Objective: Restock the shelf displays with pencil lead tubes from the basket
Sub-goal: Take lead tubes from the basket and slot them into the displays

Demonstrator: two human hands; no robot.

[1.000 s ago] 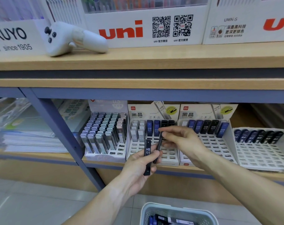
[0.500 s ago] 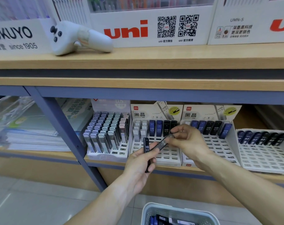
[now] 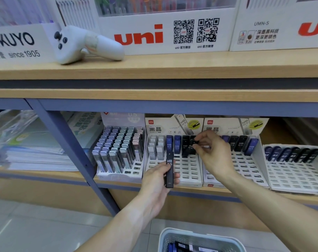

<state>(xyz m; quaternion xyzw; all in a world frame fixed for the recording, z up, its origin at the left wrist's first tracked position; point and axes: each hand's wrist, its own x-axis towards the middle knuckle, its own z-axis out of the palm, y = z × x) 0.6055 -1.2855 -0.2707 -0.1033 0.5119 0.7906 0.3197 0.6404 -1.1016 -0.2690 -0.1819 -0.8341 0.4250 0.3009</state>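
Observation:
My left hand (image 3: 159, 178) grips a black lead tube (image 3: 169, 170) marked HB 0.5, held upright in front of the middle display tray (image 3: 188, 172). My right hand (image 3: 211, 153) pinches the top of another black tube (image 3: 190, 147) that stands in the tray's back row, beside two blue tubes (image 3: 173, 145). The basket (image 3: 200, 238) sits at the bottom edge with several tubes inside.
A full tray of pastel tubes (image 3: 121, 151) stands to the left. Two more trays (image 3: 245, 160) (image 3: 296, 168) with filled back rows stand to the right. A blue shelf post (image 3: 72, 155) slants at the left. A white controller (image 3: 85, 45) lies on the upper shelf.
My right hand carried its black tube up and back from near my left hand into the middle tray's back row. My left hand stayed low with its tube.

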